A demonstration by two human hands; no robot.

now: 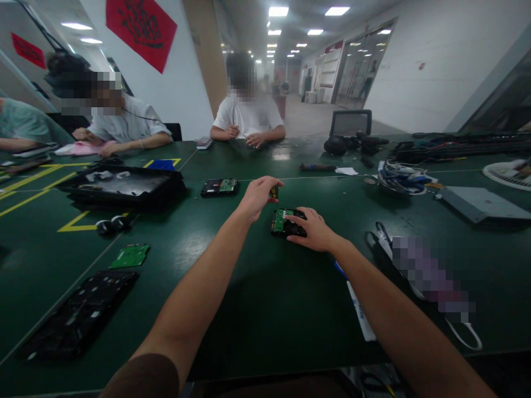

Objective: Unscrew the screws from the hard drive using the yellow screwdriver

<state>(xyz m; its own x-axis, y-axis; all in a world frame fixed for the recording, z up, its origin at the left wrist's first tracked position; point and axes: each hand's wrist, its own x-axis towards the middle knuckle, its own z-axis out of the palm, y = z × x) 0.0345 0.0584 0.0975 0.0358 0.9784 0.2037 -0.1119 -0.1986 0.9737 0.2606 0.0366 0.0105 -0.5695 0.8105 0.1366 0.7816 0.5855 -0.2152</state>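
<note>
My left hand [260, 197] is closed around the yellow-and-black handle of a screwdriver [274, 192], mostly hidden by the fingers. It is held roughly upright above a hard drive [279, 222] lying on the table with its green circuit board facing up. My right hand [314, 228] grips that drive from the right, thumb at the near edge and fingers across its top. Beyond my left hand lies a second hard drive [219, 187], also showing a green board.
On the green table [265, 309], a loose circuit board [129, 256] and a black plate-like part [83, 312] lie at left, near a black tray [124, 185]. Rightward are a lanyard [384, 243], a coil of cables [400, 177] and a grey metal box [483, 202]. Several people sit opposite.
</note>
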